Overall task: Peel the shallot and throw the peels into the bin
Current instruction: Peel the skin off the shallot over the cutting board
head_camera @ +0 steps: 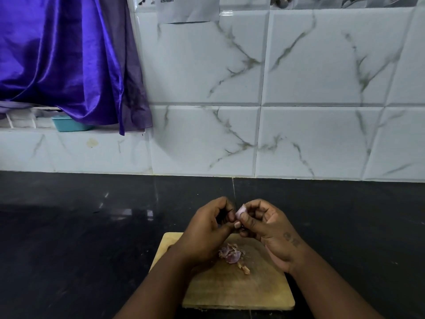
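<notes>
A small pale purple shallot (241,211) is pinched between the fingertips of both hands above the far edge of a wooden cutting board (236,288). My right hand (266,229) grips it from the right, thumb pressed on its side. My left hand (207,229) touches its lower left with finger and thumb tips. Most of the shallot is hidden by fingers. A small heap of purple and brown peels (232,254) lies on the board beneath my hands. No bin is in view.
The board rests on a black stone counter (80,238) against a white marbled tile wall (299,88). A purple cloth (64,56) hangs at the upper left over a ledge holding a teal container (69,124).
</notes>
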`<state>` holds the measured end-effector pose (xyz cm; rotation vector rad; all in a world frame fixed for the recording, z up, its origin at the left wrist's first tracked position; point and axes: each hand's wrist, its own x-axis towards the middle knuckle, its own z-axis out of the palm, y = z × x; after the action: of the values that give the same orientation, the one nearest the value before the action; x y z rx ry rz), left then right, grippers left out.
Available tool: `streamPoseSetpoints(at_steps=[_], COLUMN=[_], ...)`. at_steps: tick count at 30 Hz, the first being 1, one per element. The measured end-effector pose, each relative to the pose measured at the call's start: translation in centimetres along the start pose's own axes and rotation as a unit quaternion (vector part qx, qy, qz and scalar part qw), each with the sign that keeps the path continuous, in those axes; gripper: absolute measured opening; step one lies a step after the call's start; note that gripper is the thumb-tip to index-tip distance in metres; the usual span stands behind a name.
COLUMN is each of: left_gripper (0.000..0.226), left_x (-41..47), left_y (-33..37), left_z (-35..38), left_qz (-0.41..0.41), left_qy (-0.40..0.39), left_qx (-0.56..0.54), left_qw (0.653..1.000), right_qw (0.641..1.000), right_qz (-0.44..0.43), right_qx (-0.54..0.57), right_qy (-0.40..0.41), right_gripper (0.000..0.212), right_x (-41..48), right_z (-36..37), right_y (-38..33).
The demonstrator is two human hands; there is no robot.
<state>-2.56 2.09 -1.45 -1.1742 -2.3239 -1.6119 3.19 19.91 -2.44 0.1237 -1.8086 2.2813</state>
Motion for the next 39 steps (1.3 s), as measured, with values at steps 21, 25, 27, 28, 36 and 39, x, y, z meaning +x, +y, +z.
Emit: streamPoseSetpoints(at_steps=[21, 25, 27, 28, 36, 39], left_gripper=[0.048, 0.043, 0.039, 0.037, 0.033, 0.03], left_x=[-0.5, -0.4, -0.6, -0.6, -0.8, -0.8], left_y=[1.2, 0.6, 0.5, 0.5, 0.9, 0.7], left_z=[0.8, 0.8, 0.9, 1.0, 1.3, 0.9], left_qz=[0.041, 0.011, -0.005, -0.008, -0.002, -0.029], left_qy=[0.107, 0.046, 0.018, 0.007, 0.008, -0.015], left_qx=[-0.018, 0.031, 0.036, 0.039, -0.003, 0.013], left_qw=[0.993, 0.998, 0.999, 0.999, 1.0, 0.999], right_qw=[0.999, 0.999, 0.999, 0.999, 0.997, 0.995], right_qz=[0.011, 0.002, -0.002, -0.003, -0.009, -0.008], right_qx=[0.007, -0.018, -0.028, -0.031, 0.003, 0.043], right_qy=[0.045, 0.038, 0.039, 0.041, 0.07, 0.088], right_gripper=[0.03, 0.033, 0.037, 0.038, 0.037, 0.042], right_x=[0.3, 0.1, 0.1, 0.2, 0.4, 0.7], right_z=[-0.2, -0.2, -0.2, -0.1, -0.3, -0.6], right_y=[0.0, 0.1, 0.2, 0.3, 0.3, 0.2])
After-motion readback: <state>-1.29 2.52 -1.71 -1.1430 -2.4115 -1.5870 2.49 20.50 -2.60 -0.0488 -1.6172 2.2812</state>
